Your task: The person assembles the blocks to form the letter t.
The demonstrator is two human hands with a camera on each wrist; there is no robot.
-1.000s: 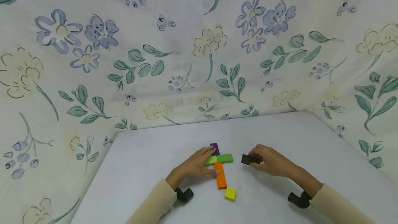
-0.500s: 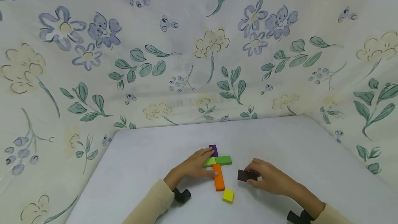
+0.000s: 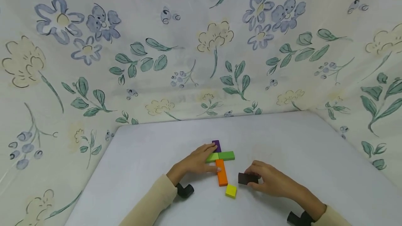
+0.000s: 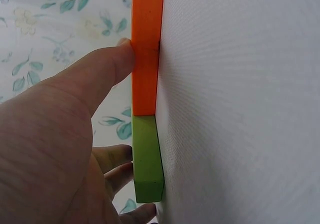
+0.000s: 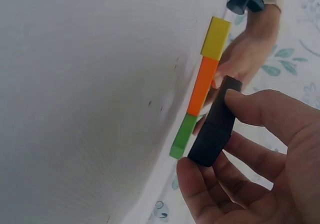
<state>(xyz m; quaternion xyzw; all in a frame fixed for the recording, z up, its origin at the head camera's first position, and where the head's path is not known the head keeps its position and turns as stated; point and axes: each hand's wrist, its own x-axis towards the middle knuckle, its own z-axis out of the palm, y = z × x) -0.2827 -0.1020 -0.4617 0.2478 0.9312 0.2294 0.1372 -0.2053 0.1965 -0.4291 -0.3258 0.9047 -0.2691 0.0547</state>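
My left hand [image 3: 194, 161] lies over a small layout of wooden blocks, its fingertips on the purple block [image 3: 217, 145] and its thumb on the orange block [image 3: 221, 175]. A light green block [image 3: 212, 157], partly covered by that hand, lies end to end with a green block [image 3: 226, 155]. Both sit between the purple and orange blocks. Between thumb and fingers, my right hand [image 3: 273, 180] pinches a black block [image 3: 246, 178] to the right of the orange one. The right wrist view shows the same black block [image 5: 214, 124] gripped at its sides.
A yellow block [image 3: 231, 191] lies near the lower end of the orange block, tilted slightly. All the blocks are on a white table [image 3: 150, 142]. Floral cloth [image 3: 188, 79] hangs behind the table and at its sides. Black camera mounts [image 3: 185, 191] sit at both wrists.
My right hand has come nearer to me and slightly left with the black block, ending closer to the yellow block. The left hand stays on the layout. The head view has shifted slightly.
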